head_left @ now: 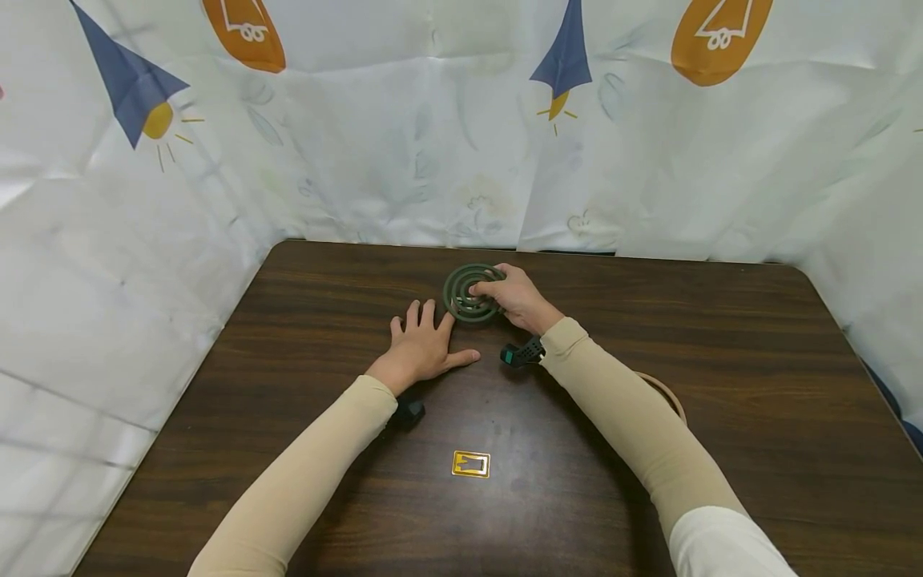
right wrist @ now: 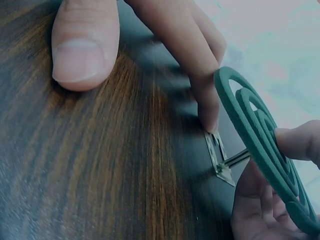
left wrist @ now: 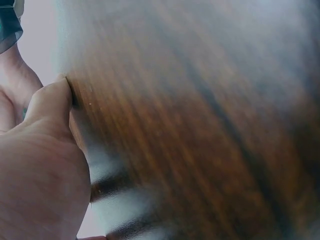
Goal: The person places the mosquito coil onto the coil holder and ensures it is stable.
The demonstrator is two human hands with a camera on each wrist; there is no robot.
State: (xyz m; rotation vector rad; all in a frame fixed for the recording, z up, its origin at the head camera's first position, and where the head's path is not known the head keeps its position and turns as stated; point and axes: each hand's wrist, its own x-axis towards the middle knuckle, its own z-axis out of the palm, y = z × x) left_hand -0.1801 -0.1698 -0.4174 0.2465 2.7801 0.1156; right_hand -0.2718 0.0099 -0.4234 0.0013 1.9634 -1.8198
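Note:
My right hand [head_left: 522,303] pinches a dark green mosquito coil [head_left: 450,296] at its right side, thumb on the upper face and fingers curled beneath. In the right wrist view, the coil [right wrist: 250,142] tilts above a small metal coil stand [right wrist: 226,176], whose upright prong reaches the coil's underside. My left hand [head_left: 421,350] lies palm down with fingers spread, just left of the coil. Its index fingertip [right wrist: 211,125] presses on the end of the stand's flat base. The coil hides the stand in the head view.
A second flat metal coil stand [head_left: 471,464], gold-toned, lies on the brown wooden table [head_left: 764,401] nearer to me. A tan, curved cord-like thing [head_left: 667,397] shows beside the right sleeve. A white printed cloth [head_left: 433,160] hangs behind and beside the table.

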